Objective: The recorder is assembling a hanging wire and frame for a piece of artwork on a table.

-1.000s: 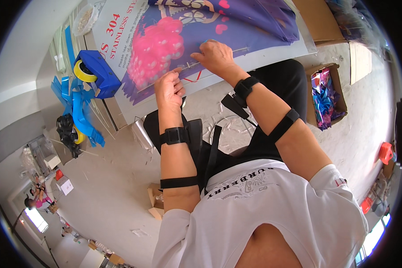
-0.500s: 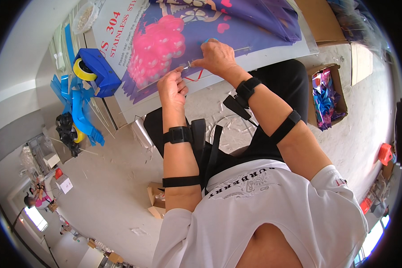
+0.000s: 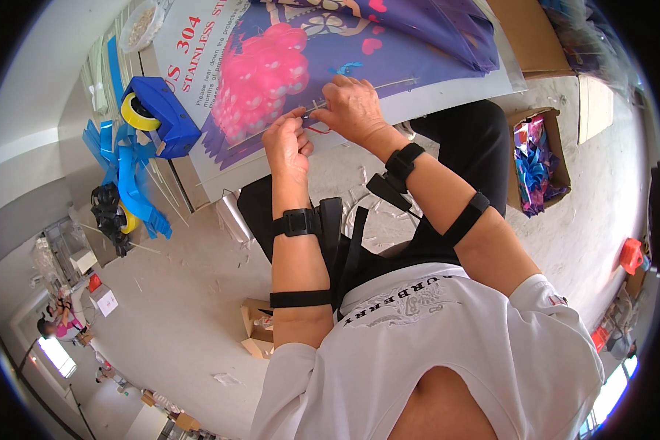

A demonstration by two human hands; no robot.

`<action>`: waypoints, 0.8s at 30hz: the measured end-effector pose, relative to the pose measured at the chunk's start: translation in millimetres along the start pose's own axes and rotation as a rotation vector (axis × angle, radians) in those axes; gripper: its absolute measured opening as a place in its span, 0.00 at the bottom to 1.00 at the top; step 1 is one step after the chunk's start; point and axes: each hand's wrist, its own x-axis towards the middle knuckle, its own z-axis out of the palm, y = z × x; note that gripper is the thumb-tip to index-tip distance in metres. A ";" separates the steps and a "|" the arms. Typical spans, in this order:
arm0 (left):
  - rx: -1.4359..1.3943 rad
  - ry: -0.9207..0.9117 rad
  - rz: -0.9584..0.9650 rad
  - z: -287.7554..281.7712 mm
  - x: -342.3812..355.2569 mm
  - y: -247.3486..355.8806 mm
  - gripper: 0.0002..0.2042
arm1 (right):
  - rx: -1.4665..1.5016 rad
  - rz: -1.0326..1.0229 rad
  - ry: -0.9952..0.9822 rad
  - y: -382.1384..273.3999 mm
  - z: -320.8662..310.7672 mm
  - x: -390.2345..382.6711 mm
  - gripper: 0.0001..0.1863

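Observation:
A purple printed sheet (image 3: pixel 330 62) with a pink cluster and hearts lies in a stack at the table edge before me. Along its near edge runs a thin pale rod (image 3: pixel 396 86). Fingers curled, my left hand (image 3: pixel 287 145) pinches at the rod by the sheet's edge. Just to the right, my right hand (image 3: pixel 352 108) is bent over the sheet, thumb and fingers closed near the left fingertips. A small dark piece shows between the two hands, too small to name. A little blue scrap or print (image 3: pixel 348 69) lies beyond the right knuckles.
Under the sheets is a white board (image 3: pixel 198 66) with red lettering. A blue tape dispenser (image 3: pixel 165 117) stands at left, with blue strips (image 3: pixel 128 172) hanging beside it. A white bowl (image 3: pixel 141 29) is at far left. At right, a cardboard box (image 3: pixel 561 176) holds shiny foil pieces.
My right hand has shifted slightly left and down, its fingers drawing nearer to the left fingertips. The blue mark beyond it is now uncovered. The left hand has barely moved.

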 end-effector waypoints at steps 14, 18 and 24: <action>0.473 0.139 0.405 -7.5 15.0 -21.1 0.13 | -0.081 0.208 -0.290 -19.6 -7.1 18.6 0.15; 0.740 0.333 0.792 -8.9 16.4 -33.0 0.18 | -0.083 0.157 -0.193 -11.5 -2.7 12.9 0.16; 1.506 0.142 1.025 -10.6 -15.5 -20.3 0.25 | 0.095 -0.038 -0.110 10.7 -13.6 -17.0 0.22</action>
